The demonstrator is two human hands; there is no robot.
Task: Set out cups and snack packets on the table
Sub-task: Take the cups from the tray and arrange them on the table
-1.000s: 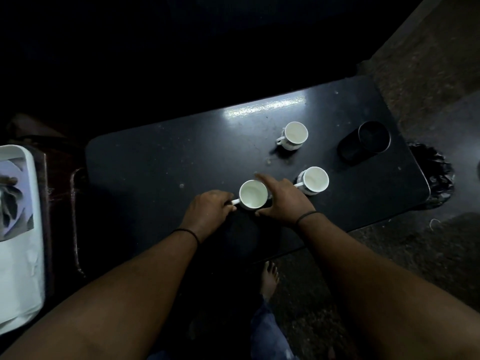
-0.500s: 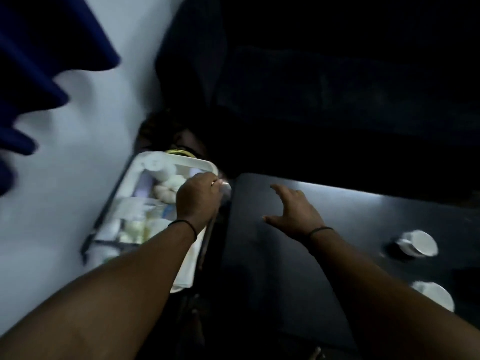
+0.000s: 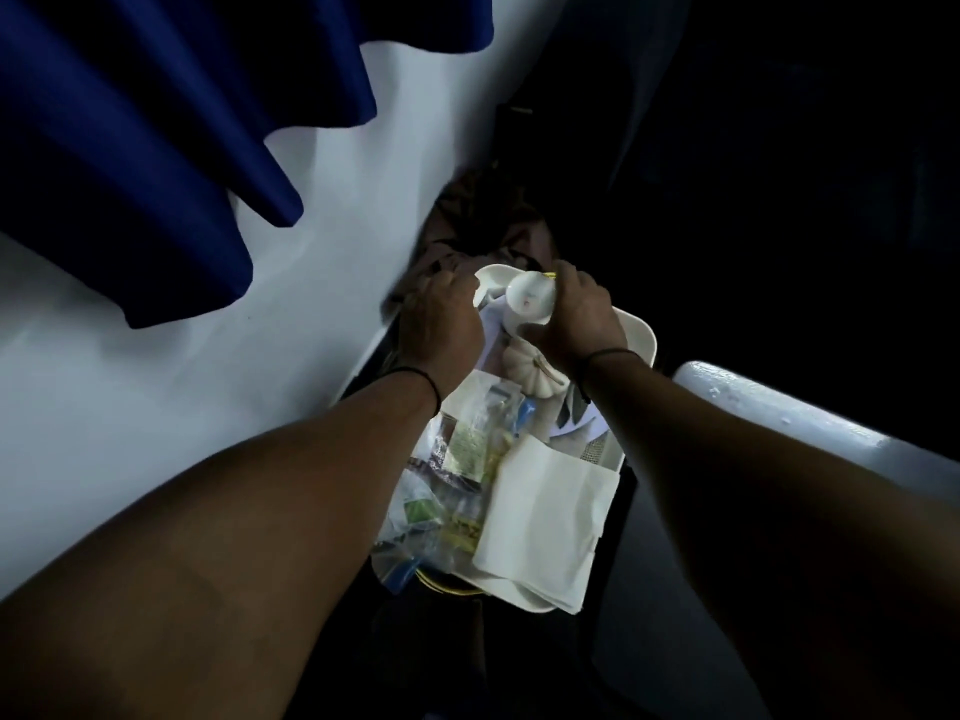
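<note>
A white tray (image 3: 641,330) stands beside the wall, below me. My right hand (image 3: 582,317) grips a white cup (image 3: 527,304) turned on its side over the tray's far end, its base facing me. My left hand (image 3: 441,324) reaches down at the tray's far left corner beside the cup; whether it holds anything is hidden. Several clear snack packets (image 3: 462,459) with green and yellow labels lie in the tray's near left half. A second ribbed white cup (image 3: 530,371) lies in the tray under my right wrist.
A folded white napkin (image 3: 545,527) covers the tray's near right part. A white wall (image 3: 156,381) and a blue curtain (image 3: 130,122) are on the left. The table's edge (image 3: 779,407) shows at the right. Dark cloth (image 3: 483,226) lies beyond the tray.
My view has swung from the table with three cups left to the tray. Both hands have moved over the tray's far end, and my right hand has taken a white cup.
</note>
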